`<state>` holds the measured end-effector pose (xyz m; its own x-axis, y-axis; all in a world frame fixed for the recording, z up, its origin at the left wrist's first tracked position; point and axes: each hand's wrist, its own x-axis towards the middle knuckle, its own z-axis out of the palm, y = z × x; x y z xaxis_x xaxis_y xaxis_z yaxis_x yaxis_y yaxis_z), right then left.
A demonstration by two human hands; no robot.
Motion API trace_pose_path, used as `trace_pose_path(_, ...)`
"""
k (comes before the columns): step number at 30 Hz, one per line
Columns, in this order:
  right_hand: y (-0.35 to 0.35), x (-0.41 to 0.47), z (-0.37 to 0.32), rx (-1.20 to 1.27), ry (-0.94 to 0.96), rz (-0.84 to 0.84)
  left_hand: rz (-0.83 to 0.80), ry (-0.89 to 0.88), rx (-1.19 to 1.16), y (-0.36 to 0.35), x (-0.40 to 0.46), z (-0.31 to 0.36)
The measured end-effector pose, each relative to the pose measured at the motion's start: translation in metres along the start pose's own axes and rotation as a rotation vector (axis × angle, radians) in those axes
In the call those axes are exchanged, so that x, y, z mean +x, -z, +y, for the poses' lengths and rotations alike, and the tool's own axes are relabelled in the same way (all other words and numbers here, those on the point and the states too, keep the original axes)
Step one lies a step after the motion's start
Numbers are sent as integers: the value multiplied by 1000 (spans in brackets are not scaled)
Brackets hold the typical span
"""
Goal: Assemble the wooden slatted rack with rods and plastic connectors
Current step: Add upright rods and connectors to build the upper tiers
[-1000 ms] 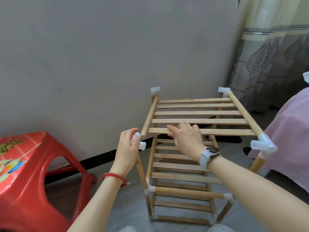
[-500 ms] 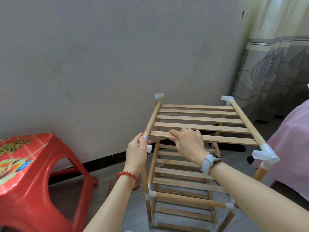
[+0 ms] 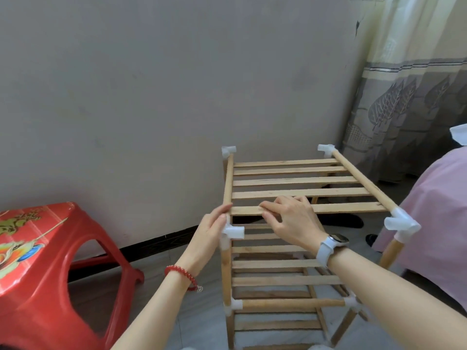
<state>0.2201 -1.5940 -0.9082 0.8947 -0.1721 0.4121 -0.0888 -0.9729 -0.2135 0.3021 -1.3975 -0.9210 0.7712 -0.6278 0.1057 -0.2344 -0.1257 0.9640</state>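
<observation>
The wooden rack [image 3: 290, 236] stands on the floor against the wall, and I place everything else by it. My left hand [image 3: 207, 236] has come down along the rack's near left corner: a second ago its grip was up around the white connector [image 3: 233, 232], whereas now the connector shows clear of my palm, seated on top of the near left post [image 3: 226, 271], and my fingers lie fairly straight against the end of the left side rod [image 3: 228, 183], pressing rather than closing round it. My right hand [image 3: 290, 221] stays on the nearest slat [image 3: 328, 207] of the rack's top shelf, fingers bent over its front edge, thumb beneath, a loose hold on the wood. The top shelf sits more level than before. At the rack's near right corner the other connector [image 3: 401, 223] caps its post. A red stool [image 3: 50, 269] stands left of the rack, a pink bed [image 3: 442, 223] to its right.
</observation>
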Motion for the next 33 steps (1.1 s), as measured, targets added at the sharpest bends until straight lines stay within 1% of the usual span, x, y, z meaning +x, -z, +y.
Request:
trace_pose_path(4,14,-9,27,151,-58,2,42,-184,288,-2,-7,5)
trace_pose_path(7,24,-20,51,171,-132,-13,0,-322,450,-5,-2,11)
trace_pose_path(8,30,-25,59,146,-151,-34,-36,-353,516,-6,3,12)
trace_pose_path(10,44,-32,72,38,-187,-138,-108,-406,761,-8,15,12)
trace_pose_path(12,63,-33,73,-69,-233,-229,-164,-454,1005,-10,31,13)
trace_pose_path(13,72,-30,66,-105,-244,-243,-186,-454,1063,-10,38,14)
trace_pose_path(15,88,-24,36,-111,-219,-260,-213,-433,1112,-9,54,20)
trace_pose_path(17,90,-23,-2,-108,-139,-342,-243,-429,1168,-6,66,28)
trace_pose_path(19,76,-29,-30,-276,-19,-424,-241,-461,1183,-4,72,31)
trace_pose_path(20,67,-34,-37,-368,25,-428,-228,-481,1177,-4,72,32)
trace_pose_path(21,60,-38,-39,-409,39,-413,-213,-495,1174,-5,71,31)
trace_pose_path(24,58,-45,-28,-293,32,-419,-138,-576,1155,-10,65,26)
trace_pose_path(27,71,-55,-5,-218,54,-462,-69,-607,1160,-27,54,27)
trace_pose_path(30,88,-68,24,-104,-19,-508,46,-703,1131,-49,40,29)
trace_pose_path(31,93,-72,33,-82,-44,-506,55,-724,1106,-56,34,29)
trace_pose_path(33,101,-79,46,-72,-94,-475,24,-745,1084,-68,25,32)
